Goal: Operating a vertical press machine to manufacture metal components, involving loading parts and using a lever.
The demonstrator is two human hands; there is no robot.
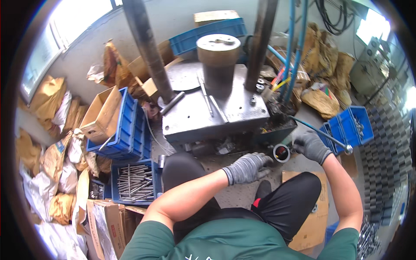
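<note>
A round metal cup or ring [281, 160] with a dark inside stands low in front of the press, between my two hands. My left hand [249, 168], in a grey knitted glove, reaches toward its left side with fingers stretched out and nothing visible in them. On the other side is my right hand [311, 147], gloved alike, its fingers loosely bent near the rim; no held thing shows. A long lever [323, 133] with a ball end [348, 149] runs just above and past the right hand. I cannot tell whether either hand touches the cup.
The press table [203, 121] ahead carries loose rods [205, 97] and a thick round post [219, 60] between two columns. A blue crate [134, 184] of metal rods sits at left. Blue bins [353, 130] stand right, beside stacked dark blocks [385, 160]. Cardboard [310, 229] lies below.
</note>
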